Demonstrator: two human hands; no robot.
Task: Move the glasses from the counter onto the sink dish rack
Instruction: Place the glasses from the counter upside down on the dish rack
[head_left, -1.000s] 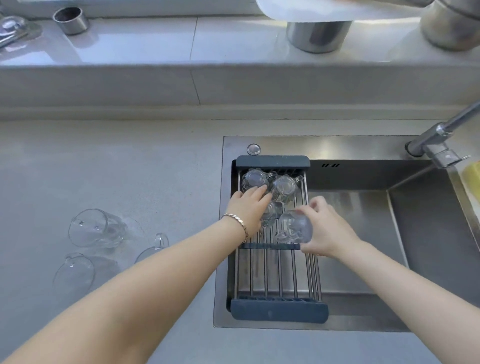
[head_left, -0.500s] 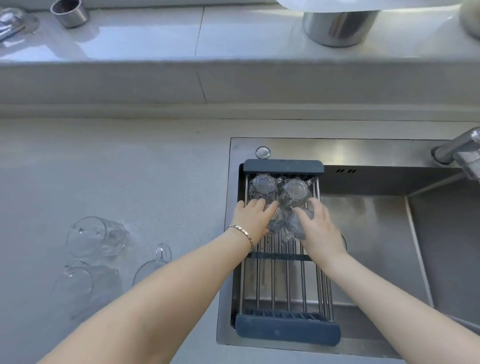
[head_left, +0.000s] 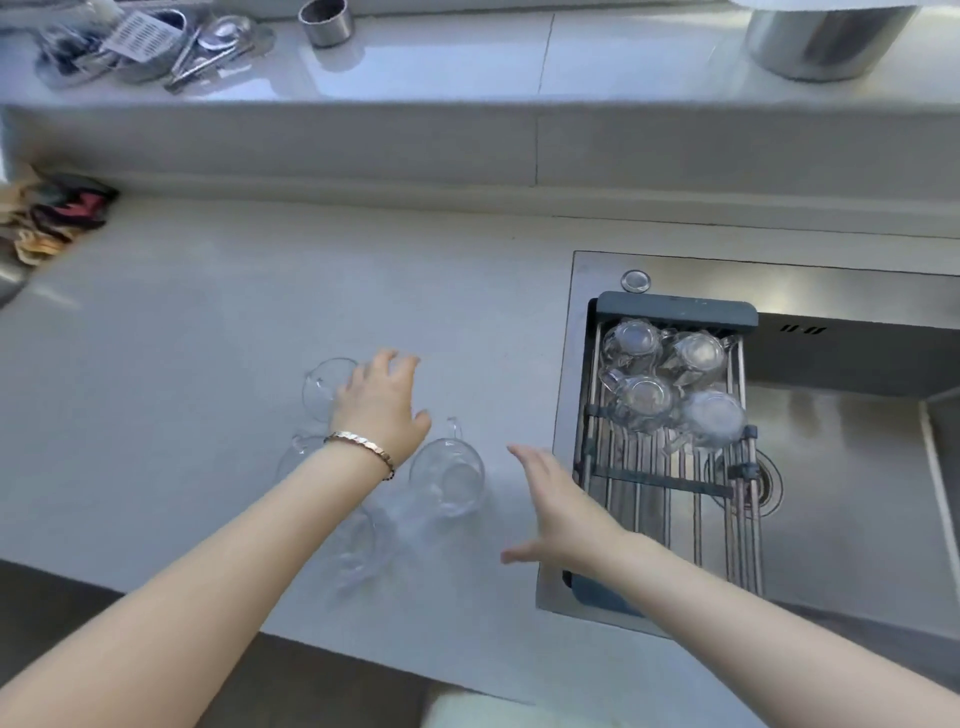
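Several clear glass cups (head_left: 670, 384) stand upside down at the far end of the dish rack (head_left: 675, 309), which spans the left side of the sink. On the counter lie three more clear handled glasses on their sides: one far (head_left: 319, 387), one near the middle (head_left: 449, 475), one partly hidden under my left forearm (head_left: 358, 545). My left hand (head_left: 382, 402), with a bracelet at the wrist, hovers open over the far glass. My right hand (head_left: 558, 506) is open, fingers spread, between the middle glass and the rack, holding nothing.
The steel sink (head_left: 852, 467) with its drain lies right of the rack. A raised ledge behind the counter carries a small metal cup (head_left: 326, 21), utensils (head_left: 156, 47) and a large steel pot (head_left: 826, 41). Crumpled cloths (head_left: 52, 218) sit at the far left.
Both hands let go of the glasses on the rack and moved left over the counter glasses. The view has swung left with them.
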